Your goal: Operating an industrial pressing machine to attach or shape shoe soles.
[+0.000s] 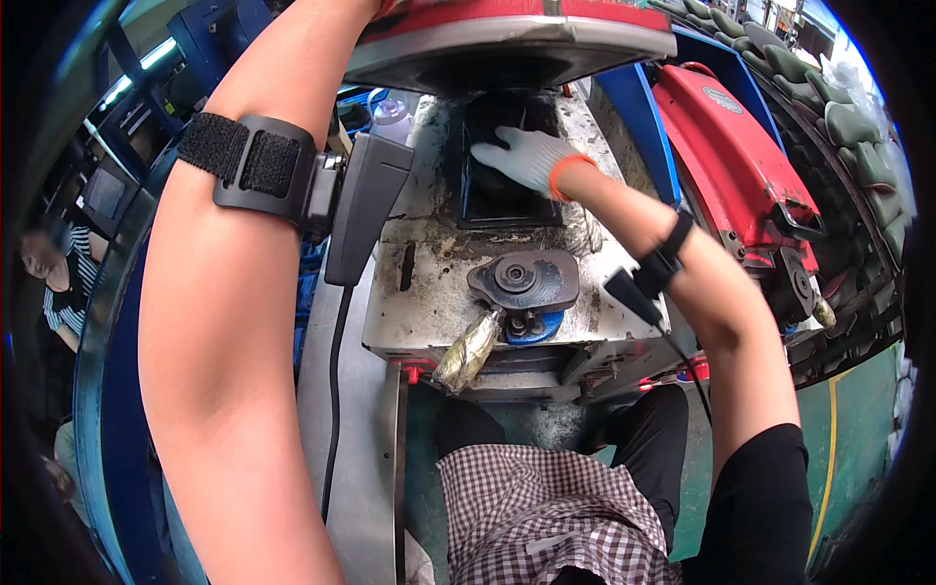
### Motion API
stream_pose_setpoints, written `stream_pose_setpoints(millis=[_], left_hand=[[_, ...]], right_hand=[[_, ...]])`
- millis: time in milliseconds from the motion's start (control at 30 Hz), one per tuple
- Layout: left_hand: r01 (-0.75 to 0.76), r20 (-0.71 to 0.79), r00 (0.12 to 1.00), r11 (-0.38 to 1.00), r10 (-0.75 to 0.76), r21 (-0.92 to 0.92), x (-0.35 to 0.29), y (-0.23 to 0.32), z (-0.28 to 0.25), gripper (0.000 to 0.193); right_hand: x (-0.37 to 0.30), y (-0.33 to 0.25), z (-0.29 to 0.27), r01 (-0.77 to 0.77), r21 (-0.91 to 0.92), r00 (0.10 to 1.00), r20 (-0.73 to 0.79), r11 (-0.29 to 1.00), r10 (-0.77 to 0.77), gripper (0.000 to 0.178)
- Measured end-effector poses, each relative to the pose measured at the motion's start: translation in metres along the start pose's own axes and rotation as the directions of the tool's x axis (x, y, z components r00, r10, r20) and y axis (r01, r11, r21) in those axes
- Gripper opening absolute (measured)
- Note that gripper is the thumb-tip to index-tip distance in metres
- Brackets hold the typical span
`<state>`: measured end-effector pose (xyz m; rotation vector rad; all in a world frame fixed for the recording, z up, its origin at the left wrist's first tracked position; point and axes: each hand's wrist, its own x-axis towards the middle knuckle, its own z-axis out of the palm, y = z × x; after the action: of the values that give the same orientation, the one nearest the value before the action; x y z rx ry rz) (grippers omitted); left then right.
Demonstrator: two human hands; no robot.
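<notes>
My right hand (526, 161), in a white glove with an orange cuff, reaches over a black rectangular recess (512, 212) in the worn, pale machine top (424, 234). Its thumb and fingers are apart, and I see nothing gripped in them. Dark material lies in the recess under the hand; its kind is hard to make out. Above it hangs the machine's raised lid (526, 44), red on top with a pale metal rim and a black underside. My left arm stretches up to the lid's left side, where only an orange glove cuff (387, 8) shows at the picture's edge.
In front of the recess sits a dark metal latch (522, 280) with a tape-wrapped handle (471, 351). To the right are a second red lid (721, 146), shut, and racks of dark green pads (858, 127). A person (68, 273) sits far left.
</notes>
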<state>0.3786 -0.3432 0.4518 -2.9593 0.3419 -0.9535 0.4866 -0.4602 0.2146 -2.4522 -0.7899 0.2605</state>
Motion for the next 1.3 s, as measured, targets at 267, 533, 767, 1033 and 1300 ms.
stream_pose_setpoints(millis=[267,533,767,1033,1300], left_hand=[[0.281,0.563,0.825,0.891,-0.035,-0.356,-0.035,0.016,0.041,0.052],[0.463,0.762,0.648,0.788,0.012,-0.405,-0.101,0.046,0.102,0.047],[0.513,0.722,0.678,0.792,-0.138,-0.331,-0.121,0.059,0.110,0.053],[0.446,0.695,0.705,0.851,-0.143,-0.277,-0.128,0.063,0.115,0.056],[0.450,0.695,0.704,0.850,-0.149,-0.274,-0.123,0.065,0.115,0.056]], right_hand=[[-0.223,0.040,0.070,0.649,0.149,0.635,-0.647,0.746,-0.422,0.021],[-0.266,-0.003,0.169,-0.255,0.960,0.902,0.278,0.113,-0.330,0.048],[-0.237,-0.046,0.158,-0.546,0.588,0.788,0.118,-0.596,-0.605,0.049],[-0.271,0.020,0.110,-0.536,0.553,0.825,0.185,-0.638,-0.534,0.059],[-0.292,0.123,-0.001,0.162,0.897,0.984,-0.179,0.412,0.004,0.057]])
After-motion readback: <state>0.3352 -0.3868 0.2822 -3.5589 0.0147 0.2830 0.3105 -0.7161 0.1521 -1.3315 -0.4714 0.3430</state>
